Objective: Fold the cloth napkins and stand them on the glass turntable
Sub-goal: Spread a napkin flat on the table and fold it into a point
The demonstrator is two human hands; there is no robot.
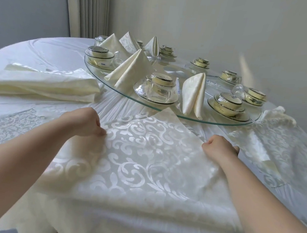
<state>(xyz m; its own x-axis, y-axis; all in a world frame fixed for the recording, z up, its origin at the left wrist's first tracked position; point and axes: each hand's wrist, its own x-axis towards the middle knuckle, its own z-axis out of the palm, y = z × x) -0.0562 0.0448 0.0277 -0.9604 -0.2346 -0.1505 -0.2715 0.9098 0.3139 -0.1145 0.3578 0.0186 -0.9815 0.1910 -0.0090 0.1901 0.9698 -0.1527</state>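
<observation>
- Cream napkin (141, 152) lies open and flat at the near edge of the tabletop. One corner points at the turntable (179, 70).
- Folding of this one looks like it is only starting.
- Curled up, the left hand (84, 121) pinches the cloth's left corner, and the right hand (219, 147) pinches the right corner.
- Both arms reach forward, low over the cloth.
- Next, I think, both corners must lift together and meet evenly.
- Five folded napkins (193, 94) already stand on the glass.

Wrapped dish sets (155, 90) in ring; white tablecloth (43, 49); pleated curtain (93, 7), grey panel (28, 10) far left.
</observation>
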